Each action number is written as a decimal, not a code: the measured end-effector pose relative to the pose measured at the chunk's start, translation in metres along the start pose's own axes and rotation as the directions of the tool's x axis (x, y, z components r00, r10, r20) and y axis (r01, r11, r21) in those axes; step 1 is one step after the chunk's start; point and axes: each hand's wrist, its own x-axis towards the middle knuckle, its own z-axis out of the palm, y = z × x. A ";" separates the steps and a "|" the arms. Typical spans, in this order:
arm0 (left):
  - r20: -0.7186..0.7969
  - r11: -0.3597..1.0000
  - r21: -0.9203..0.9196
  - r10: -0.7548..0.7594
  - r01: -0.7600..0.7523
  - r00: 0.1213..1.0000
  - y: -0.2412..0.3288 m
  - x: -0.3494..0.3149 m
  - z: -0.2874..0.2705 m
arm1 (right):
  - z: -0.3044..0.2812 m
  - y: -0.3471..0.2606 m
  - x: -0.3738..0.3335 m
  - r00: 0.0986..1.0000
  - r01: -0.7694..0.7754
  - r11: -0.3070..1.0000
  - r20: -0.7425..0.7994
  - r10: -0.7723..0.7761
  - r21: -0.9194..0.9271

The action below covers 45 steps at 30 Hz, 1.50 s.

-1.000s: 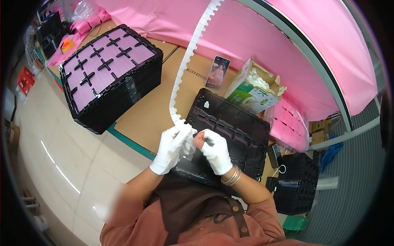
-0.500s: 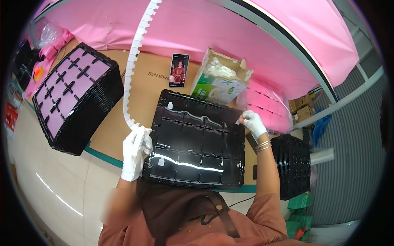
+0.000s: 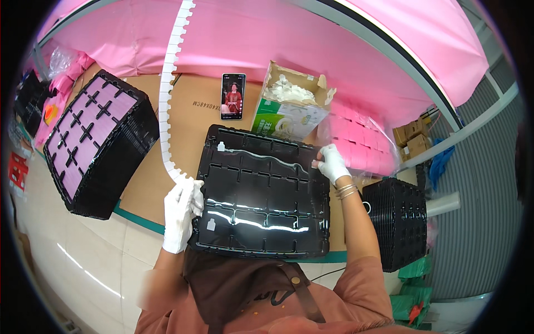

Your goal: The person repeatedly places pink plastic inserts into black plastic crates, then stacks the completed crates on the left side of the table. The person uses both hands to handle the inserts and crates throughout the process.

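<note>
A glossy black plastic tray [image 3: 261,189] with moulded compartments lies in front of me, apparently on top of others. Two small bottle-shaped white stickers, an upper one [image 3: 221,146] and a lower one [image 3: 211,224], sit along its left side. My gloved left hand [image 3: 182,209] is closed around the lower end of a long white notched strip [image 3: 164,111], beside the tray's left edge. Over the tray's upper right corner, my gloved right hand [image 3: 332,163] pinches what looks like a small white sticker at its bare fingertips; the fingers partly hide it.
At left stands a stack of black trays [image 3: 119,145] topped with lilac panels. A phone [image 3: 232,97] stands behind the tray, next to an open carton [image 3: 289,106] of white material. Pink wrapped packs [image 3: 359,139] and another black tray stack [image 3: 395,225] are at right.
The view has shifted slightly, so most things sit a little differently in the picture. My right hand stays by the tray's upper right corner, and the left still holds the strip.
</note>
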 end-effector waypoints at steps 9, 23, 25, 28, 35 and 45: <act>0.302 0.987 0.127 0.058 -0.100 0.952 -0.001 -0.026 0.026 | -0.036 -0.166 -0.096 0.992 0.061 0.738 0.038 -0.116 0.672; 0.279 0.998 -0.011 -0.063 0.068 0.958 -0.001 -0.030 0.040 | -0.002 -0.233 -0.142 0.980 -0.200 0.354 0.195 0.051 0.913; 0.245 0.998 -0.010 -0.063 0.067 0.968 -0.003 -0.029 0.036 | -0.001 -0.234 -0.145 0.993 0.118 0.446 -0.091 -0.082 0.887; 0.151 0.999 0.019 -0.028 0.025 0.988 0.001 -0.019 0.029 | -0.021 -0.226 -0.149 0.971 0.239 0.484 -0.215 -0.105 0.842; -0.011 0.925 0.254 0.296 -0.284 0.955 0.002 0.004 -0.031 | -0.048 -0.076 -0.161 0.995 0.000 0.818 0.078 -0.055 0.576; -0.278 0.940 0.307 0.237 -0.147 0.931 -0.012 0.022 -0.081 | -0.015 -0.058 -0.209 0.999 0.023 0.987 0.018 -0.027 0.160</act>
